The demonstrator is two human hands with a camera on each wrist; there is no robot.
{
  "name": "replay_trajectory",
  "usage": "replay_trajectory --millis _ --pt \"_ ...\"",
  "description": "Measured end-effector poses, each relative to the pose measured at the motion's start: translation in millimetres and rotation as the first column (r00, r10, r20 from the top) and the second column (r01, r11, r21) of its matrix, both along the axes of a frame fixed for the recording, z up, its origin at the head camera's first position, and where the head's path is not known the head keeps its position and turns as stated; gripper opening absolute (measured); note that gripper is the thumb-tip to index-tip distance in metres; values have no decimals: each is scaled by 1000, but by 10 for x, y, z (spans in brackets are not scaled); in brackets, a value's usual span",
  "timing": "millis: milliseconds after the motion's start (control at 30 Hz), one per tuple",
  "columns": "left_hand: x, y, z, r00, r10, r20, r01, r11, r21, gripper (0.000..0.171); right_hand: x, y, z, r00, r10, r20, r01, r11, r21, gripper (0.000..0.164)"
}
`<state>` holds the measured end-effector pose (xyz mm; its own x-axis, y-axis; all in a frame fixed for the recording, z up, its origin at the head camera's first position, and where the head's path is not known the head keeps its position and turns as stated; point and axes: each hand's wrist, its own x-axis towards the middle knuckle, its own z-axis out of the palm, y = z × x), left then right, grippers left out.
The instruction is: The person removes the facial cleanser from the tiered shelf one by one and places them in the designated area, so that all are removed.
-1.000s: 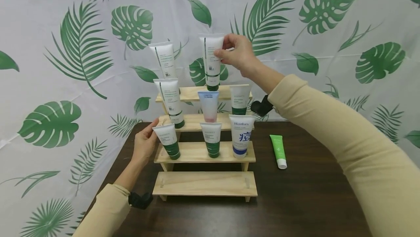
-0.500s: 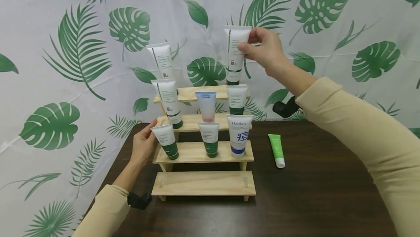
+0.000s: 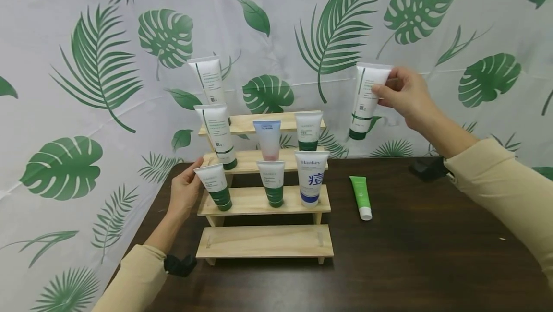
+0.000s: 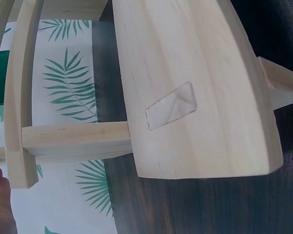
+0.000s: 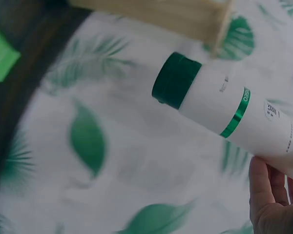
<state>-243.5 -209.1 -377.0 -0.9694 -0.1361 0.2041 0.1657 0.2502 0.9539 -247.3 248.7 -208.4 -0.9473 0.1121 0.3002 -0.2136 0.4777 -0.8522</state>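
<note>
Right of the wooden tiered rack, my right hand holds a white squeeze tube in the air, pinched between thumb and fingers. Its dark green cap points down in the head view and stands apart from the rack. My left hand rests at the rack's left side, fingers extended along the shelf ends; only its fingertips show in the left wrist view. Two similar tall tubes stand on the left of the upper tiers, the front one leaning slightly.
A blue-pink tube and a small green-white tube share the second tier. Below stand two more green-white tubes and a blue-lettered white tube. A bright green tube lies on the dark table. Leaf-patterned cloth hangs behind.
My right hand has carried the white squeeze tube rightward from above the top shelf, first rising, then lowering, to beyond the rack. The left hand has stayed at the rack's side.
</note>
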Motion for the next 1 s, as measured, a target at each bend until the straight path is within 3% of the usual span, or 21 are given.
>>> replay_trajectory --millis 167,333,533,733,1000 --pt "10 -2 10 1000 4 0 -4 1000 0 41 46 382 -419 998 -39 55 34 997 75 45" --pt "11 -13 10 1000 7 2 -7 1000 -14 42 66 701 -874 987 -37 154 25 996 81 51" --pt "9 -13 15 1000 -12 -4 12 1000 -11 42 120 956 -1335 941 -6 337 -29 995 98 58" --pt "17 -6 16 1000 -11 -12 11 1000 -13 42 125 1010 -1653 902 21 431 -49 997 56 55" --pt "21 15 16 1000 -11 -17 11 1000 -16 42 125 1020 -1914 852 58 520 -68 998 -1 60"
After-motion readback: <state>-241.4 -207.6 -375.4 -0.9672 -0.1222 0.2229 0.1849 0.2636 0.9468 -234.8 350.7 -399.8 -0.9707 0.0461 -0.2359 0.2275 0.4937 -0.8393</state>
